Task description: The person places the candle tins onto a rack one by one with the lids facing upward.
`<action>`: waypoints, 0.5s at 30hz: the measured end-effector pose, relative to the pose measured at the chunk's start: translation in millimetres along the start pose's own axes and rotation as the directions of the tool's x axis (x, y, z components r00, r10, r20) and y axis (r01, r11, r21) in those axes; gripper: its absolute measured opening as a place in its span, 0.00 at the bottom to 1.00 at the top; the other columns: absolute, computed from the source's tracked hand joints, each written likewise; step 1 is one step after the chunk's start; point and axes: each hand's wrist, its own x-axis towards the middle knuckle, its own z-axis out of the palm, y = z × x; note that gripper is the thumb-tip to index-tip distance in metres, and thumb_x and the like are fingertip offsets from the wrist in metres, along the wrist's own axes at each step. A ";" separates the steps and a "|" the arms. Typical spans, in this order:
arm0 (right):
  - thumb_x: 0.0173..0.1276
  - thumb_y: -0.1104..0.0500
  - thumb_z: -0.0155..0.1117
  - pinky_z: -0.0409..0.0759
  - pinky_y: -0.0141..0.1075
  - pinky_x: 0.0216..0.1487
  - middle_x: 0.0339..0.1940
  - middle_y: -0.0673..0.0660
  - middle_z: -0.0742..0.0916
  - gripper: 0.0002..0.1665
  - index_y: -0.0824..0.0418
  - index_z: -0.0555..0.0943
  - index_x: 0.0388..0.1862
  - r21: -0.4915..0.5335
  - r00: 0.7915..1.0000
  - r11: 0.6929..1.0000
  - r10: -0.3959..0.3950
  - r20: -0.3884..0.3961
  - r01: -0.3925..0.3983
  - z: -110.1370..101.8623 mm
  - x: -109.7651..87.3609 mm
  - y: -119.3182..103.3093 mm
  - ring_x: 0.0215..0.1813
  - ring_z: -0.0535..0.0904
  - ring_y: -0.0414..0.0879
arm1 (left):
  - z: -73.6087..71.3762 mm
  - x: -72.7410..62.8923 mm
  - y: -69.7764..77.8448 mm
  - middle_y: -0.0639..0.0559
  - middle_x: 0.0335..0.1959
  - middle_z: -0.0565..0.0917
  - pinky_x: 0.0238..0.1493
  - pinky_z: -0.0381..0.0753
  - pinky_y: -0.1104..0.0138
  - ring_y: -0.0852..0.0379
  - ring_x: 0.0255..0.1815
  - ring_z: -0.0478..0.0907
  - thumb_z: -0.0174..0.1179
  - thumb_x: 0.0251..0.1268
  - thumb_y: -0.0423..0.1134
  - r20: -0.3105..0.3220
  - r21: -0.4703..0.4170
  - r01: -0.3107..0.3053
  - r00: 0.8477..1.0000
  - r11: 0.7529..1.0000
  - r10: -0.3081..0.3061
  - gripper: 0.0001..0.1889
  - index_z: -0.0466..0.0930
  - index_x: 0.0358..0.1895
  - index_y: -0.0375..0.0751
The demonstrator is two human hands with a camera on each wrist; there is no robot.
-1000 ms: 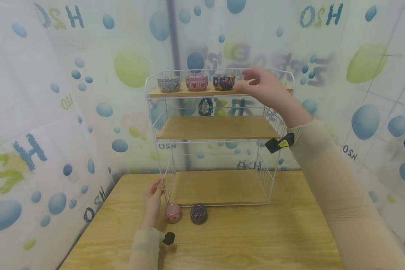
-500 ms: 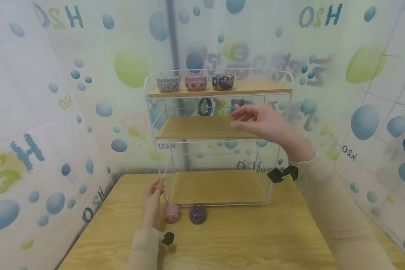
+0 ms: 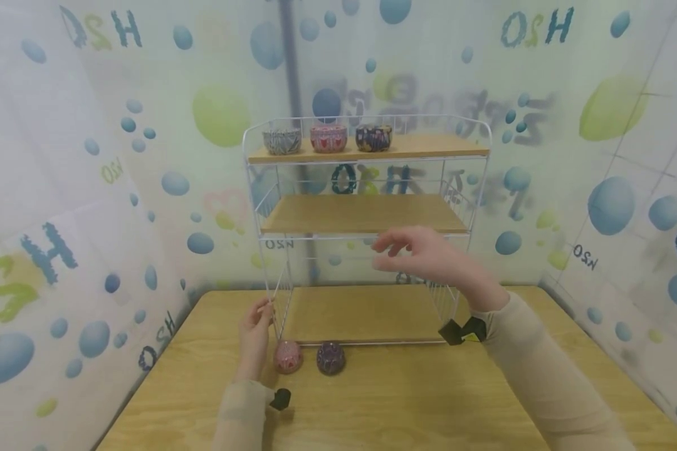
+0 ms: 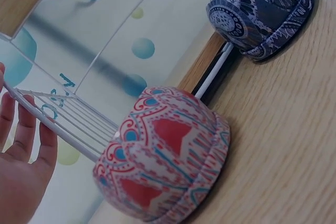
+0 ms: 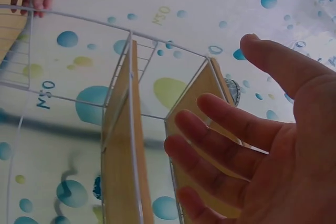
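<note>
A white wire shelf rack [image 3: 363, 214] with three wooden shelves stands on the table. My left hand [image 3: 255, 326] grips its left front post, with the fingers bent about the wire [image 4: 58, 129] in the left wrist view. My right hand [image 3: 420, 254] hangs in front of the rack below the middle shelf, fingers loosely bent and holding nothing. On the table before the bottom shelf sit a pink patterned round tin [image 3: 288, 357] and a dark purple patterned tin [image 3: 330, 358]. Along the top shelf stand a grey tin [image 3: 282, 141], a pink tin [image 3: 328, 139] and a dark blue tin [image 3: 373, 138].
The wooden table [image 3: 395, 401] carries the rack near its back edge. Behind and at both sides hangs a pale curtain [image 3: 220, 113] printed with blue and green spots. Black wrist cameras [image 3: 462, 331] sit at both sleeves.
My right hand has come down from beside the dark blue tin on the top shelf, past the middle shelf, to below it. The left hand and the tins have stayed in place.
</note>
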 end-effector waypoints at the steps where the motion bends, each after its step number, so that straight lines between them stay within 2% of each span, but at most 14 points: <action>1: 0.67 0.45 0.64 0.71 0.52 0.59 0.55 0.50 0.83 0.24 0.55 0.80 0.57 0.003 1.000 1.000 -0.001 0.007 0.001 2.4 -0.9 1.6 0.52 0.78 0.47 | -0.2 0.3 -0.4 0.48 0.54 0.76 0.56 0.73 0.60 0.55 0.50 0.74 0.51 0.75 0.46 0.004 0.003 -0.005 1.000 1.000 0.005 0.20 0.73 0.59 0.35; 2: 0.67 0.45 0.64 0.72 0.52 0.58 0.55 0.50 0.83 0.24 0.56 0.80 0.57 0.003 1.000 1.000 -0.004 0.014 0.004 5.1 -1.7 3.2 0.53 0.78 0.47 | 0.2 -1.4 3.5 0.45 0.55 0.76 0.55 0.74 0.62 0.57 0.50 0.74 0.50 0.76 0.44 0.014 0.011 -0.017 1.000 1.000 0.016 0.19 0.73 0.59 0.34; 5: 0.67 0.46 0.65 0.74 0.50 0.55 0.53 0.50 0.84 0.22 0.56 0.81 0.55 0.007 1.000 1.000 -0.019 0.023 0.019 13.6 -3.0 7.8 0.52 0.79 0.48 | 1.0 -5.9 14.9 0.37 0.56 0.74 0.52 0.75 0.67 0.50 0.51 0.75 0.48 0.77 0.39 0.030 0.058 -0.045 0.999 0.997 0.044 0.17 0.71 0.59 0.30; 7: 0.66 0.47 0.65 0.77 0.48 0.52 0.52 0.51 0.84 0.22 0.56 0.81 0.54 0.015 0.999 1.000 -0.026 0.030 0.026 19.9 -3.5 11.7 0.50 0.79 0.46 | 0.8 -6.3 16.3 0.33 0.56 0.73 0.52 0.75 0.67 0.47 0.52 0.75 0.48 0.77 0.37 0.033 0.076 -0.063 0.998 0.995 0.060 0.16 0.70 0.59 0.29; 8: 0.66 0.47 0.65 0.77 0.46 0.51 0.51 0.50 0.84 0.21 0.56 0.82 0.53 0.018 0.999 0.999 -0.029 0.033 0.028 23.3 -3.7 13.6 0.49 0.80 0.45 | 0.9 -6.3 16.3 0.35 0.55 0.74 0.51 0.75 0.67 0.46 0.52 0.75 0.48 0.77 0.36 0.031 0.098 -0.066 0.997 0.993 0.064 0.16 0.70 0.59 0.30; 9: 0.66 0.47 0.65 0.78 0.45 0.50 0.51 0.50 0.85 0.21 0.57 0.82 0.53 0.021 0.999 0.999 -0.033 0.036 0.032 26.9 -3.8 15.9 0.48 0.80 0.45 | 0.4 -4.4 11.9 0.37 0.54 0.74 0.53 0.75 0.65 0.43 0.53 0.74 0.47 0.77 0.38 0.024 0.112 -0.059 0.998 0.992 0.057 0.17 0.70 0.60 0.31; 12: 0.66 0.49 0.65 0.80 0.42 0.47 0.48 0.52 0.85 0.19 0.58 0.82 0.51 0.036 0.998 0.998 -0.056 0.039 0.055 38.8 -3.1 24.3 0.46 0.81 0.44 | -0.7 1.1 -0.6 0.42 0.53 0.76 0.54 0.74 0.59 0.50 0.51 0.74 0.47 0.77 0.43 0.014 0.133 -0.048 0.999 0.990 0.046 0.19 0.69 0.62 0.36; 15: 0.66 0.51 0.66 0.81 0.40 0.45 0.45 0.52 0.86 0.17 0.59 0.82 0.50 0.067 0.996 0.995 -0.081 0.046 0.078 53.3 -1.1 34.1 0.43 0.82 0.43 | 0.1 2.7 -2.1 0.40 0.54 0.76 0.53 0.74 0.59 0.51 0.50 0.74 0.47 0.77 0.45 0.008 0.152 -0.051 0.999 0.987 0.051 0.20 0.69 0.63 0.36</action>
